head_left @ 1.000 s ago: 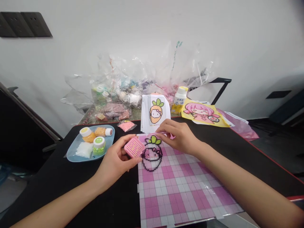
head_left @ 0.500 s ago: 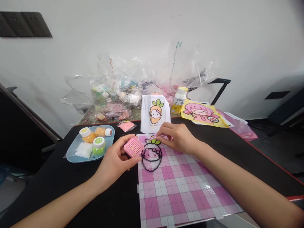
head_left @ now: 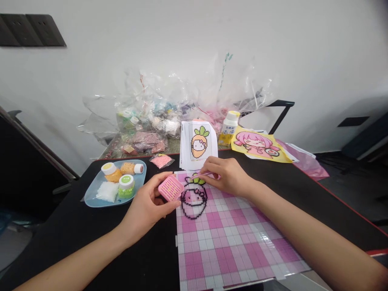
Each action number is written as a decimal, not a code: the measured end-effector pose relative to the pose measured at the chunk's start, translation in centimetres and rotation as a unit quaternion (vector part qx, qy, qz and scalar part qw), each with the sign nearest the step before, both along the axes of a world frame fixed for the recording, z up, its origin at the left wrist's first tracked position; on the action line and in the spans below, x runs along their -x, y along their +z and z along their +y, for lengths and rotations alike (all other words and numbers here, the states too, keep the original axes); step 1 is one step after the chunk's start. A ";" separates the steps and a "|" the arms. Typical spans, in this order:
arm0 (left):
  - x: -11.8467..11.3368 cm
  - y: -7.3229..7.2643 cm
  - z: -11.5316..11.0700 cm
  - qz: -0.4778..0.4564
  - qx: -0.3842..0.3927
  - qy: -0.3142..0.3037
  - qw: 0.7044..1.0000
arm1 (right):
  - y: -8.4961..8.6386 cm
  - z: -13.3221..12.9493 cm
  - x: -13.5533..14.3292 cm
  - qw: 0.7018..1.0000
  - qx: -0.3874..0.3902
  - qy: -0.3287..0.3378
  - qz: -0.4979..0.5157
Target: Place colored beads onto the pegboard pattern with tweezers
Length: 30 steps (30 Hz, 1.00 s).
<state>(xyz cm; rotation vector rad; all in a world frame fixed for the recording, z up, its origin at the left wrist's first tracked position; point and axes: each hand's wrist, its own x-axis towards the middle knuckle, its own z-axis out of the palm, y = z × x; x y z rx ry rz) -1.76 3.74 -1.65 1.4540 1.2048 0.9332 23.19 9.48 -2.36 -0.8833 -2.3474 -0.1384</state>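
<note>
My left hand (head_left: 153, 197) grips a small square pink bead tray (head_left: 171, 188) with slotted rows, tilted toward me at the left edge of the pegboard. Between the thumb and fingers of my right hand (head_left: 227, 173) is a thin pink pair of tweezers (head_left: 200, 174), its tip over the leaf part of the bead design. The checkered pink and white pegboard (head_left: 224, 242) bears a black bead outline (head_left: 194, 217) of a carrot-shaped figure, with green beads (head_left: 199, 181) in the leaves. Any bead at the tweezers' tip is too small to make out.
A blue plate (head_left: 91, 198) at left holds bead jars and a white bag. Behind the board stand a printed carrot pattern (head_left: 199, 143) and a white-and-yellow bottle (head_left: 229, 128). A pink bead packet (head_left: 162, 161), plastic bags (head_left: 169, 101) and a yellow picture sheet (head_left: 260, 146) lie around.
Almost nothing differs. Both hands hold the same things in nearly the same place, with the tweezers still at the leaves.
</note>
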 end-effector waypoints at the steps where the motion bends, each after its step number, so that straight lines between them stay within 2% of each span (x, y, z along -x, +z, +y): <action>1: 0.0 0.0 0.0 -0.001 0.000 0.000 1.000 | 0.0 0.0 0.0 1.000 0.000 -0.001 0.000; 21: 0.0 0.2 -0.1 0.008 -0.008 -0.001 1.000 | 0.0 0.0 0.0 1.000 0.015 -0.002 -0.001; 30: -0.1 0.5 -0.3 -0.004 -0.007 -0.018 1.000 | 0.1 -0.5 0.6 0.997 -0.034 0.014 0.062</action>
